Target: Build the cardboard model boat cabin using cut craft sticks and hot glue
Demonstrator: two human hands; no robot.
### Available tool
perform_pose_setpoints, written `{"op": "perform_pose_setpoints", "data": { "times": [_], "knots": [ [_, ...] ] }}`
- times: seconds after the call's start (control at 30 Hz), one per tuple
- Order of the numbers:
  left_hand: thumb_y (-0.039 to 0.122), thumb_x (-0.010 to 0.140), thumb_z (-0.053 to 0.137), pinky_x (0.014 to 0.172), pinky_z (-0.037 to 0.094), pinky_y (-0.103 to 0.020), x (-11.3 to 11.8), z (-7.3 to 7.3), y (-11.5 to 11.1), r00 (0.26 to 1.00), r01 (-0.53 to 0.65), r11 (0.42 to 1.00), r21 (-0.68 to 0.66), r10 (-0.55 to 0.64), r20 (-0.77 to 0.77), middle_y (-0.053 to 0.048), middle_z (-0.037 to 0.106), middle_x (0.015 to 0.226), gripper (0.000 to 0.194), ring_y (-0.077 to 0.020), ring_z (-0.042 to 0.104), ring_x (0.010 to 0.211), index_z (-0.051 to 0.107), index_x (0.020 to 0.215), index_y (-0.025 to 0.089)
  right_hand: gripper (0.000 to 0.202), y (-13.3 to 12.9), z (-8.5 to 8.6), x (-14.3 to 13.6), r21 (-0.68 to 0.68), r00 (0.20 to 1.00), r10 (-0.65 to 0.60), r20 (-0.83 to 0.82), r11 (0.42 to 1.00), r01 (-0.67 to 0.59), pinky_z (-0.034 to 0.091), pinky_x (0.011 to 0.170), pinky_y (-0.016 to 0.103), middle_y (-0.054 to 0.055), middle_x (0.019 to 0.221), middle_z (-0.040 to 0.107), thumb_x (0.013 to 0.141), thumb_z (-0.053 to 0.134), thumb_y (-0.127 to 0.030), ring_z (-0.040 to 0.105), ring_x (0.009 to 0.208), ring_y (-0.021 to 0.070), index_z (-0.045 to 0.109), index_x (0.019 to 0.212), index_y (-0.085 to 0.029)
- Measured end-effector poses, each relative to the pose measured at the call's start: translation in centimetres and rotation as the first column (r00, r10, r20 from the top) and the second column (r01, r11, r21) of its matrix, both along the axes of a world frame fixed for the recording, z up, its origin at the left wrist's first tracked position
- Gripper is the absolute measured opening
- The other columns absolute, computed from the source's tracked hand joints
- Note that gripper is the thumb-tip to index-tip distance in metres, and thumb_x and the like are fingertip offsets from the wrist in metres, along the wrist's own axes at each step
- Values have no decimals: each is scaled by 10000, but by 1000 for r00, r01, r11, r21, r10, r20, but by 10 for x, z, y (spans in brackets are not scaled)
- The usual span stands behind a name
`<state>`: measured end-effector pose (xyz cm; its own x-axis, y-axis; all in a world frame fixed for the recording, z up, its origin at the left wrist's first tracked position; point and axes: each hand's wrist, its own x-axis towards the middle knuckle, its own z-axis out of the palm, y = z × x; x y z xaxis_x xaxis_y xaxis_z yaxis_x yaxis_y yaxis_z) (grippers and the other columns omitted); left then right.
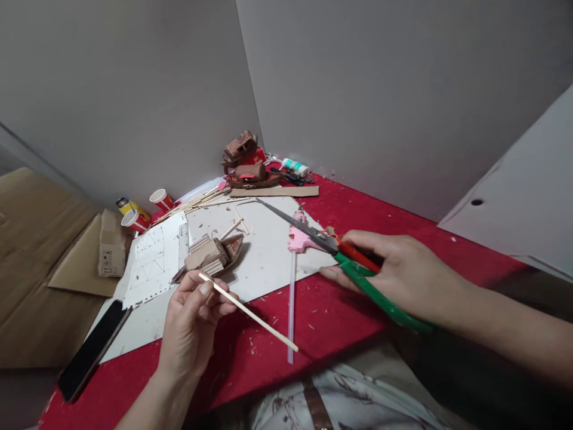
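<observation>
My left hand (192, 316) pinches a thin pale wooden stick (250, 313) near its upper end; the rest slants down to the right. In my right hand (398, 269) is a pair of scissors with red and green handles (364, 286), its blades pointing up and left and looking closed. Below the blades lies a pink glue gun (298, 236) with a clear glue stick (292, 310) running out toward me. Just beyond my left hand sits a small model boat (212, 254) of cardboard and sticks.
A sheet with drawings (150, 260) and a ruler (183, 242) lie left of the boat. Further back are long sticks (192, 204), paper cups (162, 199), a cardboard strip (275, 191) and brown model boats (248, 173). A phone (92, 352) and cardboard box (40, 269) flank the left edge.
</observation>
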<state>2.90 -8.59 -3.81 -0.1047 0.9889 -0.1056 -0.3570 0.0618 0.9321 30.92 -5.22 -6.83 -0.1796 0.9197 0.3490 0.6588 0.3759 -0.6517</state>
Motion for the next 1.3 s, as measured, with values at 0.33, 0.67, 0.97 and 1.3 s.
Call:
{"op": "perform_pose_setpoints", "data": {
  "times": [0.33,0.67,0.97,1.3],
  "knots": [
    [242,717,819,546,572,-176,7,-5,-3,998,-16,1000,9,16,-58,1,689,734,250,-102,661,621,603,824,178,457,-35,10,-59,-533,670,19,-742,590,-607,478,549,234,-27,747,622,594,865,-416,579,571,107,551,846,-200],
    [229,734,816,573,569,-198,13,-14,-8,986,143,989,24,-140,-92,-19,710,721,222,-109,669,592,651,864,157,340,-40,7,-85,-473,627,15,-779,643,-603,411,429,179,-81,616,580,719,729,-372,532,441,72,457,853,-219],
    [267,798,769,583,567,-244,15,-20,-13,950,290,957,-2,-288,-122,-47,725,663,166,-163,705,587,657,789,145,446,-38,9,-76,-461,639,60,-767,640,-614,387,421,180,-46,637,614,712,751,-527,517,449,69,463,840,-211],
    [319,822,737,450,471,-170,1,-1,-6,988,93,984,150,-72,-140,19,661,620,219,-84,577,454,574,783,179,350,-15,26,-17,-378,919,-84,-385,923,-75,394,519,241,-19,708,591,739,751,-441,510,563,114,533,879,-205]
  ]
}}
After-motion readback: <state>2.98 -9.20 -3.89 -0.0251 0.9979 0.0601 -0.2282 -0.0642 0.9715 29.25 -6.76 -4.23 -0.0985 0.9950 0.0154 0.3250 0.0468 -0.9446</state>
